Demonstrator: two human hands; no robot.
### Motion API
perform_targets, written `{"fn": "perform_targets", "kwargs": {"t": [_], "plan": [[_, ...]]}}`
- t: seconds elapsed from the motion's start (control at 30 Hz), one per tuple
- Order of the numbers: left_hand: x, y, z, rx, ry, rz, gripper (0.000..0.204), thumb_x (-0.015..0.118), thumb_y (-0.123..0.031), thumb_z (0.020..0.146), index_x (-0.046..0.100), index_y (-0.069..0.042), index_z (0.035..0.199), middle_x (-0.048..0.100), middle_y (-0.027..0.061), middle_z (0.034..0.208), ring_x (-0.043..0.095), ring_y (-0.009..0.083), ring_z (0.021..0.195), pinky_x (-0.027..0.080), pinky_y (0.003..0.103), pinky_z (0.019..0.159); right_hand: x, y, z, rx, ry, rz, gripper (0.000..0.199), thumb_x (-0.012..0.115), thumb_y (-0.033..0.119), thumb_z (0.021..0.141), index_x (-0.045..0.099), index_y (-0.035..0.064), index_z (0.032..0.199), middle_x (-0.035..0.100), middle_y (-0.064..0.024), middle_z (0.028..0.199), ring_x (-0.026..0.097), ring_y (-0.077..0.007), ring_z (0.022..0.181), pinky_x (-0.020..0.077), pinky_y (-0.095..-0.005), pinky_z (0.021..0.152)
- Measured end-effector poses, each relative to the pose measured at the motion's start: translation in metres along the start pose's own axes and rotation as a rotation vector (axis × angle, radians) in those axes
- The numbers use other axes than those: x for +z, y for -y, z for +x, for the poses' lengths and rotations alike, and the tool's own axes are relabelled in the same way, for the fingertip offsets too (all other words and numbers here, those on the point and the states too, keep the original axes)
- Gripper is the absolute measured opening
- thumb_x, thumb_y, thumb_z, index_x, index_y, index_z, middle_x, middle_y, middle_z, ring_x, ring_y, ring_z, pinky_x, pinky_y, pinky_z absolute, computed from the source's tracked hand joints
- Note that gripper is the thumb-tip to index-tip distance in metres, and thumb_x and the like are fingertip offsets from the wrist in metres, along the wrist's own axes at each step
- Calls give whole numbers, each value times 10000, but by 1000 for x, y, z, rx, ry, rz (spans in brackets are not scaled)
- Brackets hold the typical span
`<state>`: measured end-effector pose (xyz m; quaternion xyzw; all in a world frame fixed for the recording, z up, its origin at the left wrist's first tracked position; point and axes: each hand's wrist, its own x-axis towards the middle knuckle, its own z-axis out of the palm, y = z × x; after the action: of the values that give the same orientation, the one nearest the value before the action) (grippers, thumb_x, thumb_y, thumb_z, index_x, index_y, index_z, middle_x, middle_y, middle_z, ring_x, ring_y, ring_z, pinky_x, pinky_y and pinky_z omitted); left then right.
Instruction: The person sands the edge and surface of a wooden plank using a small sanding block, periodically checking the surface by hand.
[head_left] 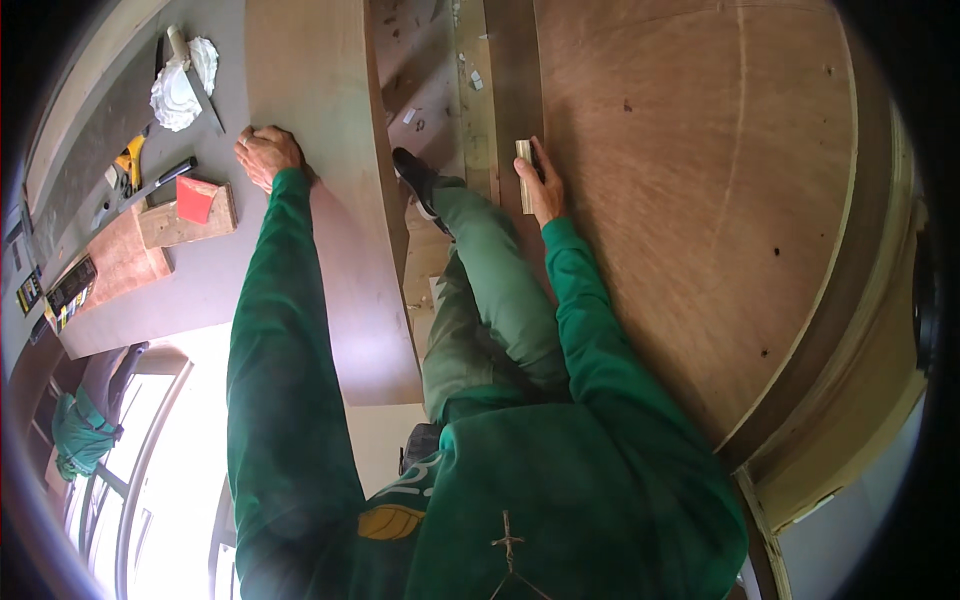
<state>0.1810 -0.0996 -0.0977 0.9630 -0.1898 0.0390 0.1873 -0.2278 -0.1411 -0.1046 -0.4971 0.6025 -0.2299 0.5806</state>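
Plywood panel point(700, 180) matt, grained; small wood block point(524, 175) pale, smooth; sleeves point(280, 330) green cloth.

Two plywood panels point(700, 180) — one red block point(196, 198) — two white rags point(176, 95).

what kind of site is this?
Likely a carpentry or interior fit-out site. Large plywood panel under the right hand, which holds a small wood block; left hand rests on a board; hand tools and wood offcuts lie nearby.

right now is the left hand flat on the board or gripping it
Flat, spread: the left hand lies palm down with fingers splayed on the plywood board; nothing shows curled around its edge.
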Motion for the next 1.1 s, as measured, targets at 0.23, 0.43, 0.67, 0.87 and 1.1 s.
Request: {"fn": "perform_targets", "kwargs": {"t": [0.23, 0.43, 0.67, 0.87, 1.1], "plan": [[1, -1, 3, -7, -2, -33, 383, 403, -230, 864, 593, -18, 1121, 574, 189, 1134, 531, 353, 1087, 429, 443, 916, 0, 3, 4, 60, 24, 70, 711, 658, 414, 828, 408, 105, 1417, 461, -172, 1380, 427, -265, 1276, 315, -343, 1062], [0, 0, 2, 13, 5, -27, 380, 413, -223, 865, 594, -7, 1119, 573, 192, 1132, 530, 349, 1088, 424, 436, 926, 0, 2, 9, 67, -24, 106, 697, 648, 392, 839, 402, 97, 1420, 462, -153, 1382, 441, -226, 1254, 337, -320, 1039], [3, 8, 5, 25, 4, -12, 382, 421, -225, 862, 593, 9, 1111, 573, 194, 1132, 529, 353, 1085, 424, 432, 926, 2, -3, 8, 105, 64, 39, 733, 646, 427, 832, 389, 78, 1424, 464, -124, 1384, 441, -210, 1253, 333, -313, 1038], [6, 7, 4, 24, 7, -38, 377, 424, -225, 861, 596, 1, 1109, 572, 194, 1131, 528, 357, 1085, 426, 433, 927, 1, -13, 12, 380, 129, 698, 690, 593, 451, 872, 410, 46, 1400, 489, -70, 1342, 441, -185, 1237, 332, -305, 1028], [5, 9, 3, 13, -14, -42, 375, 417, -231, 870, 593, -14, 1120, 567, 190, 1143, 520, 349, 1104, 423, 436, 931, 144, 150, -29, -831, 413, -499, 757, 799, 379, 639, 521, 143, 1302, 459, -194, 1314, 404, -340, 1258, 253, -512, 1079]]}}
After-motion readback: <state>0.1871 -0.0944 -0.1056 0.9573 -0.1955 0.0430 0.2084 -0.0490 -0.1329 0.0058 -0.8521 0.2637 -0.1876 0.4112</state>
